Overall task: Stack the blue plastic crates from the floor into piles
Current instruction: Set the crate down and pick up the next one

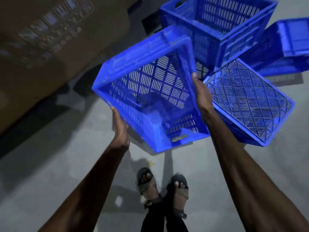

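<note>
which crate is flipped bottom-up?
The overturned crate on the floor just right of the right hand: its lattice base faces up. The held crate and the upright crate behind it show open interiors.

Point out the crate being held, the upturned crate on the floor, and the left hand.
held crate [147,91]: head view, on its slotted bottom panel seen through the open top.
upturned crate [247,101]: head view, on its lattice underside.
left hand [119,124]: head view, on the back of the hand.
</note>
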Demonstrator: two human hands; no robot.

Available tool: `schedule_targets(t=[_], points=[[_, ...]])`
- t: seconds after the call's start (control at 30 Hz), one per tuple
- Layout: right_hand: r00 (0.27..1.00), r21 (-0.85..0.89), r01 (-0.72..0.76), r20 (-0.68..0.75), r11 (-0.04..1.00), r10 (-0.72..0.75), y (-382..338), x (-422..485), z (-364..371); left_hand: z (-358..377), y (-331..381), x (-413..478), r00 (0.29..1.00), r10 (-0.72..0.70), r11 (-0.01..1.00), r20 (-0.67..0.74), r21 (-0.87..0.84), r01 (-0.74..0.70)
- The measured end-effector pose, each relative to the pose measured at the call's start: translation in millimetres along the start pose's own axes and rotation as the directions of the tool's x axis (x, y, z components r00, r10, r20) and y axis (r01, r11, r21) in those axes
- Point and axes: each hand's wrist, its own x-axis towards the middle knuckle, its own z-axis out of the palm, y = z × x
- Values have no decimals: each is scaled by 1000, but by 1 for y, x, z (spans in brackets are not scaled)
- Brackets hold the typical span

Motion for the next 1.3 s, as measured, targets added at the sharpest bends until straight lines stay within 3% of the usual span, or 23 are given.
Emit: schedule_targets(t=[0.13,0.2,0.27,0.37,0.53,0.8,1.0,1.1,1.13,1.17,1.23,1.3], points=[[988,-332,152,61,931,-139,-5,1,12,-5,-57,-54,997,-70,975,-9,-210,67],[972,-493,235,128,838,-198,8,7,26,-4,-93,-70,979,-186,951,-88,-268,156],[956,-621,289,224,728,-189,26,16,47,-8,-131,-87,899,-359,929,-250,-194,317],[922,-754,386,330,532,-201,66,27,80,-10,-173,-104,817,-495,863,-296,-280,421],[899,-780,438,384,447,-211,126,50,112,-13,-225,-89,820,-411,907,-398,-268,325],[879,-810,476,434,341,-196,151,91,127,-25,-257,-20,857,-269,952,-440,-258,166],[838,-766,543,517,344,-172,148,88,109,-14,-238,-22,692,-547,832,-471,-400,386],[858,-725,513,449,460,-249,140,69,91,-11,-201,-32,569,-390,900,-724,-169,401],[872,-693,489,383,529,-304,139,59,81,-7,-184,-36,527,-253,920,-811,-32,391],[885,-652,462,296,601,-359,139,48,70,-4,-165,-39,539,-49,940,-841,144,310],[906,-566,393,102,725,-411,147,24,41,-8,-140,-33,601,369,876,-708,481,29],[922,-527,286,-76,800,-380,169,5,6,-22,-126,-17,639,608,694,-471,706,-140]])
